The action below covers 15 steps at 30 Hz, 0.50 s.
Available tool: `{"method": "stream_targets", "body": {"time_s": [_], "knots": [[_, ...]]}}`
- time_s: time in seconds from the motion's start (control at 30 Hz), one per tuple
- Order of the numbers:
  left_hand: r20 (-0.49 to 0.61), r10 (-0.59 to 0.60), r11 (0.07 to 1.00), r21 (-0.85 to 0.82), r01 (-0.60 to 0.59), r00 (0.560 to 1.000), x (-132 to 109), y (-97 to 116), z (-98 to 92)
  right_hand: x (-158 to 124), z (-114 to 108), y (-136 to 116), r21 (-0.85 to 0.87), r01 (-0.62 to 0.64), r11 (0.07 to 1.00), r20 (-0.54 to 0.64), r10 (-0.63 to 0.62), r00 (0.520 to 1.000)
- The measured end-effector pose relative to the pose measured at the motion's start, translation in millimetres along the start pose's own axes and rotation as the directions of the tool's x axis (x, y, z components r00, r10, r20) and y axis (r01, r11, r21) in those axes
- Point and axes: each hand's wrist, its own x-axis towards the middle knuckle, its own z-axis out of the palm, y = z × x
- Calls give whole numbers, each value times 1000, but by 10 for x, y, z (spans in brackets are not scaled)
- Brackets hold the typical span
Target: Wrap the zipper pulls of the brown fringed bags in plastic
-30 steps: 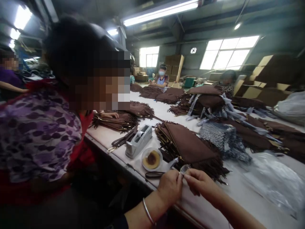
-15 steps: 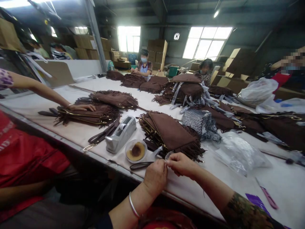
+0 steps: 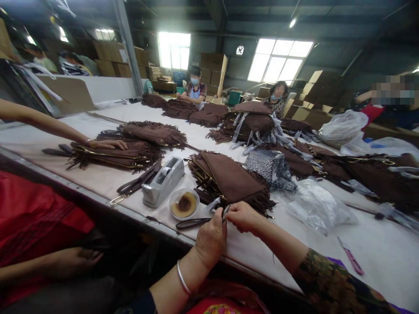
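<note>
My left hand point(image 3: 212, 237), with a bangle at the wrist, is closed around the end of a dark brown wrist strap point(image 3: 191, 223), whose loop lies to the left on the table. My right hand point(image 3: 242, 216) pinches a small piece of clear plastic point(image 3: 225, 211) at the strap's end, its fingertips close to my left thumb. The fingers hide the strap's end. Just beyond my hands lies a stack of brown fringed bags point(image 3: 229, 176) with gold zippers. A dish with a yellow-brown pad point(image 3: 183, 204) and a grey tape dispenser point(image 3: 163, 181) stand to the left.
At left, a co-worker's hand point(image 3: 109, 144) rests on more fringed bags point(image 3: 131, 157). Clear plastic bags point(image 3: 324, 207), a patterned cloth bundle point(image 3: 270, 168) and a pink-handled cutter point(image 3: 353, 261) lie to the right. The table edge point(image 3: 137, 220) runs close in front of me.
My left thumb has lifted and both hands have come slightly up around the strap's end. The clear plastic now sits closer between my fingertips. The view has shifted a little.
</note>
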Motion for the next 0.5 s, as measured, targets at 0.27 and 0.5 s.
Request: {"method": "stream_targets", "body": {"time_s": [0.27,0.5], "knots": [[97,-13,995,-100,23,995,70,21,-134,-51,-22,94,3,64,998,3,-64,998],[191,-89,939,-312,147,978,140,95,-216,-218,-70,255,-17,83,996,-40,-84,996]]}}
